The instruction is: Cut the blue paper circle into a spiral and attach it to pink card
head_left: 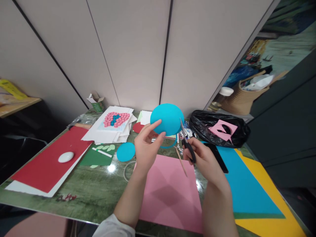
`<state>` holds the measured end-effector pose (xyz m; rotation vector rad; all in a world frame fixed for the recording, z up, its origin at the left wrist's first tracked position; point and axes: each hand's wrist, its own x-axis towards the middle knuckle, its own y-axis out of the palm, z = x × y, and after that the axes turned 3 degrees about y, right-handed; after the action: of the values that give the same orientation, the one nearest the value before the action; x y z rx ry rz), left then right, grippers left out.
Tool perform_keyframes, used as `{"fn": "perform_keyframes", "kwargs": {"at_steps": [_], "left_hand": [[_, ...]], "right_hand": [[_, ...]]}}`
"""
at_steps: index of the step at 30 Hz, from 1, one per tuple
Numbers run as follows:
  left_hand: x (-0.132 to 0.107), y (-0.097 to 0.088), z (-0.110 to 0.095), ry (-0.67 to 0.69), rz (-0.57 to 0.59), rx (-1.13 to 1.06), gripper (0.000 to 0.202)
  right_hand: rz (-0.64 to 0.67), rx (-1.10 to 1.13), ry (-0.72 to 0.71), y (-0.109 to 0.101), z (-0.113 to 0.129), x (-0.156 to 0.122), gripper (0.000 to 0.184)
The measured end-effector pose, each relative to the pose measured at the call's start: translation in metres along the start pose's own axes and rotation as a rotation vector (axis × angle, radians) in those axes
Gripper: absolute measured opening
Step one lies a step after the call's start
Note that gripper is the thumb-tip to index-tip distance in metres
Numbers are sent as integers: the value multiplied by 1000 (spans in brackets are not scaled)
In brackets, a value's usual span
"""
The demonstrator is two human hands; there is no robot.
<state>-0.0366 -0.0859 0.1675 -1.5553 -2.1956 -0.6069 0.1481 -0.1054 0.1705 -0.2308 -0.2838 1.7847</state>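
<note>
My left hand (146,144) pinches the lower edge of a turquoise paper disc (167,119) and holds it up above the table. My right hand (201,158) grips black-handled scissors (185,140), blades pointing up beside the disc's right edge. A thin curl of turquoise paper (170,144) hangs under the disc. A wooden stick (181,161) lies slanted on the pink sheet (170,194) below my hands.
A smaller turquoise disc (125,151), green paper (97,157) with leaf cutouts, a red sheet (53,161) with a white oval object (65,157), white paper stack with pink heart (116,120), black bag (219,131), turquoise (247,191) and yellow sheets (269,197) lie on the green table (93,191).
</note>
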Motion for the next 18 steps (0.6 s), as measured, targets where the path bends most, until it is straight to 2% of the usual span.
{"fn": "perform_keyframes", "kwargs": {"at_steps": [9,18], "left_hand": [[0,1,-1,-7,-4,-4,37],[0,1,-2,2,101,-7,36]], "right_hand": [[-24,30,5,3,3,0,15],[-70,25,-28,4,2,1,14]]}}
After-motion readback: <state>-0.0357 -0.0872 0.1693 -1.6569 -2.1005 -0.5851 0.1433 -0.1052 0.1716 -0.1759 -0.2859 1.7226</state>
